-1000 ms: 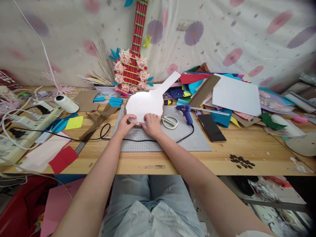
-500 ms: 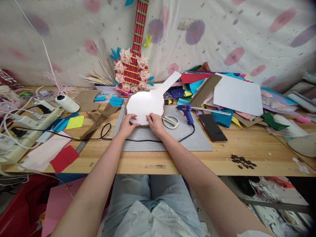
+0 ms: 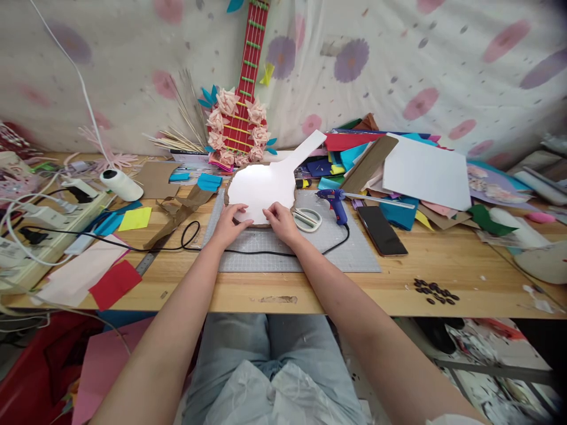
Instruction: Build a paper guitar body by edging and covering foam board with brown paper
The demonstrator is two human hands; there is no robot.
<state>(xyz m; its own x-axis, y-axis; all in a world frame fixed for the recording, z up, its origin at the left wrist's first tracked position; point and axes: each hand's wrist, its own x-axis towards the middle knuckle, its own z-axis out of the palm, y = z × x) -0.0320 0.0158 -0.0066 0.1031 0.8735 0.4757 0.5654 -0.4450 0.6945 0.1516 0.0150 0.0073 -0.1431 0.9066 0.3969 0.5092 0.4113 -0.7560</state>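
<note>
A white guitar-shaped board cutout [image 3: 261, 186] lies on the grey cutting mat [image 3: 252, 262], its narrow neck pointing up and right. Brown paper edges its rounded body. My left hand [image 3: 229, 225] grips the lower left rim, thumb and fingers closed on it. At the lower rim, my right hand [image 3: 281, 223] is curled with its fingertips pinching the edge; the fingers' undersides are hidden. Scissors with pale handles [image 3: 307, 219] sit just right of my right hand. Farther right is a blue glue gun [image 3: 336, 206] with a glue stick in it.
A red paper guitar with pink roses [image 3: 239, 124] leans against the wall. The black cord [image 3: 261, 252] crosses the mat below my hands. Right of the mat are a phone [image 3: 381, 230], dark beads [image 3: 436, 291] and stacked coloured sheets [image 3: 354, 154]. A power strip [image 3: 66, 236] stands left.
My right hand's fingers have shifted slightly on the lower rim. The cutout and my left hand stay nearly in place; the view has moved a little.
</note>
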